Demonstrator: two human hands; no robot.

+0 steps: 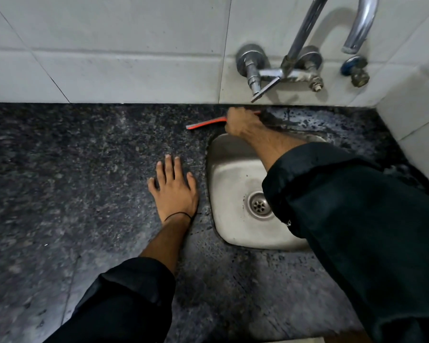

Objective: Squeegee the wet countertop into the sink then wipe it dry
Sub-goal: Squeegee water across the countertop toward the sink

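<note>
My right hand reaches across the steel sink and grips a red squeegee on the dark granite countertop, just behind the sink's back left corner, near the wall. The blade sticks out to the left of my fist; the rest is hidden by the hand. My left hand lies flat on the countertop, fingers spread, just left of the sink. Water drops show on the stone behind and in front of the sink.
A chrome wall tap with a tall spout hangs above the sink's back edge, with a small valve to its right. White tiled walls close the back and right side. The sink drain is partly under my right sleeve.
</note>
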